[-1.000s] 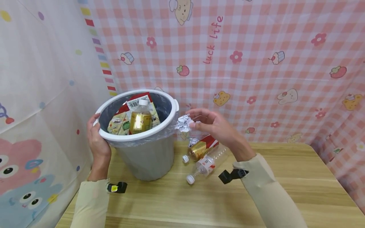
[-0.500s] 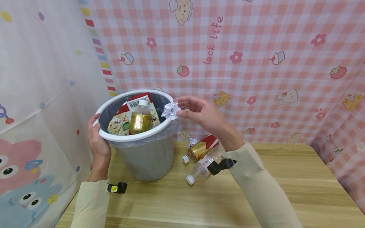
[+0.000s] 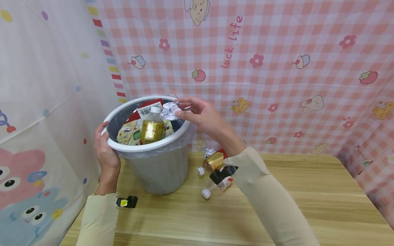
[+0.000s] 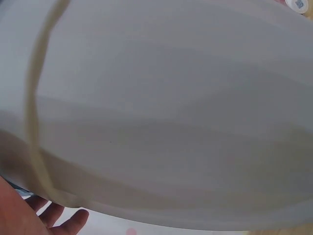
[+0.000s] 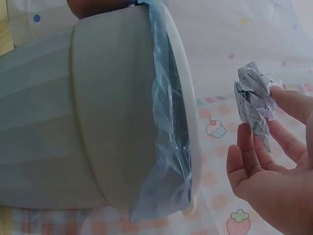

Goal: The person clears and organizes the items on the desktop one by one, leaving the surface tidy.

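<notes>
A grey waste bin [image 3: 160, 167] with a white rim and a plastic liner stands on the wooden table [image 3: 307, 198]. My left hand [image 3: 103, 143] grips its near-left rim. My right hand [image 3: 197, 114] pinches a crumpled paper ball [image 3: 170, 110] above the bin's far-right rim; the same paper ball [image 5: 254, 100] shows beside the bin wall [image 5: 98, 112] in the right wrist view. Inside the bin lie a gold-labelled bottle [image 3: 151, 128] and cartons [image 3: 127, 133]. The bin wall [image 4: 161, 112] fills the left wrist view, where only my fingertips [image 4: 63, 220] peek in.
To the right of the bin, two plastic bottles [image 3: 212, 162] [image 3: 215, 186] lie on the table, partly behind my right forearm. Patterned cloth walls close in at the left and back. The bare wood extends to the right and front.
My right hand has carried the paper ball leftward from beside the bin to above its opening. The left hand has stayed on the rim.
</notes>
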### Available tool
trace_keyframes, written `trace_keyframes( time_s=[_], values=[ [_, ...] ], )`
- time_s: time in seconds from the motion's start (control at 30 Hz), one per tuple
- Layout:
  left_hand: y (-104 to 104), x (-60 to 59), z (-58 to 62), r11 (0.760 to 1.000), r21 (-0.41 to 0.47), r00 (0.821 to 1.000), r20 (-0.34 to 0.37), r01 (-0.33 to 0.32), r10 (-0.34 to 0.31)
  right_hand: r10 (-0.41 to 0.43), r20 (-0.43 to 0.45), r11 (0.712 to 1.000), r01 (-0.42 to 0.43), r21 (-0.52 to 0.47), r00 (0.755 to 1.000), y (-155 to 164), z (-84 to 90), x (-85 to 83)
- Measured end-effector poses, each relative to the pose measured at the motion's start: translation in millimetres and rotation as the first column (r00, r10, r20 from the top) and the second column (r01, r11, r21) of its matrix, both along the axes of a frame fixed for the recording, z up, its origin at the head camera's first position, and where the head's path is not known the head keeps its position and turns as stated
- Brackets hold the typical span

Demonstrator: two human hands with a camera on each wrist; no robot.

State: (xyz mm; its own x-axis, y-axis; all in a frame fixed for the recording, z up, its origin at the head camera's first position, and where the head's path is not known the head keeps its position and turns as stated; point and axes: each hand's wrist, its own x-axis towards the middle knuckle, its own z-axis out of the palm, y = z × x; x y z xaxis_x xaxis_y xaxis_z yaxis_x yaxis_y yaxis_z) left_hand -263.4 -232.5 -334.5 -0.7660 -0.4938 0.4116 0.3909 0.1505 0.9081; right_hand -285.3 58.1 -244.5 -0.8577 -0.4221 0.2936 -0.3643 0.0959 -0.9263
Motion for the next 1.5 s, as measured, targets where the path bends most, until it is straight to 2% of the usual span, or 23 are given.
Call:
trace_keyframes(
  time_s=[0.23,0.63,1.0,1.5],
  values=[
    [0,-0.7,-0.3,1.000,-0.017,1.000,0.015,0.003,-0.002,-0.036,0.013,0.999,0.035,0.024,0.999,-12,0.4,-5.8],
    [-1,-0.7,-1.4,1.000,-0.005,1.000,0.007,0.002,-0.002,-0.018,-0.032,0.997,0.021,0.076,0.999,-29,-10.3,-13.1],
    [-1,-0.2,-0.1,1.000,-0.023,1.000,0.020,-0.002,0.002,-0.031,-0.054,0.996,0.036,0.082,0.998,-30,-13.2,-12.4],
    [1,0.2,0.2,1.000,-0.005,1.000,0.001,0.001,-0.001,-0.043,-0.069,0.995,0.050,0.090,0.997,-27,-18.0,-11.9]
  ],
)
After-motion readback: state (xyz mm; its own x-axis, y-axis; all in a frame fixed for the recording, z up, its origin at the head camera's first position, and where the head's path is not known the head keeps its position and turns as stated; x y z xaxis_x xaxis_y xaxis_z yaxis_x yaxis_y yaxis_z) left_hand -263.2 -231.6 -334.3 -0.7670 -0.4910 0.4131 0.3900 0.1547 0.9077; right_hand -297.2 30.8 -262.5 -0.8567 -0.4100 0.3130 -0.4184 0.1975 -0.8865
